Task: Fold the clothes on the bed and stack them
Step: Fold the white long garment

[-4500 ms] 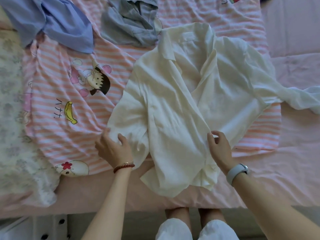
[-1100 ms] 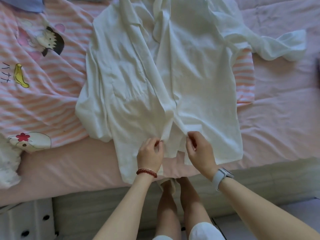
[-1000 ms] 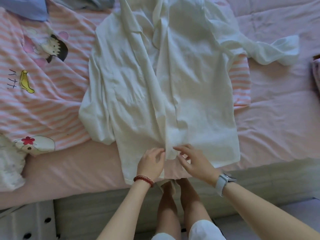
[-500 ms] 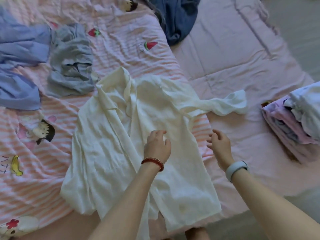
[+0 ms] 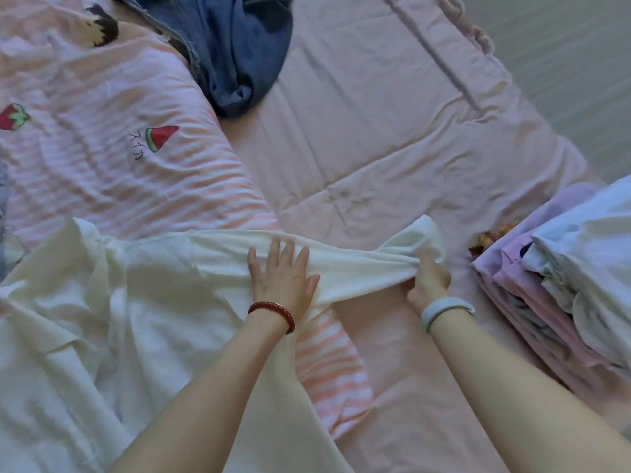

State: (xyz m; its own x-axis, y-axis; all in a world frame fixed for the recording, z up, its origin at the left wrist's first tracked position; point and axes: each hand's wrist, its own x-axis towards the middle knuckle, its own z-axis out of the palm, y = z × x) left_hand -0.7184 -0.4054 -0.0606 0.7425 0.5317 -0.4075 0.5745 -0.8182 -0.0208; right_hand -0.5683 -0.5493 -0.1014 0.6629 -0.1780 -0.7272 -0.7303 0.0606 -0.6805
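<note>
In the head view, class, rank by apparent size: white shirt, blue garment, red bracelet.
1. white shirt, though nearness enlarges it
2. blue garment, partly cut off at the frame's top
3. red bracelet

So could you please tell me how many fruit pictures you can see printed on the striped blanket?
2: a strawberry at the far left edge and a watermelon slice nearer the middle of the striped blanket. The white shirt may hide others.

Japanese characters "スイカ" beside a watermelon slice on the striped blanket (image 5: 102, 186).
</note>
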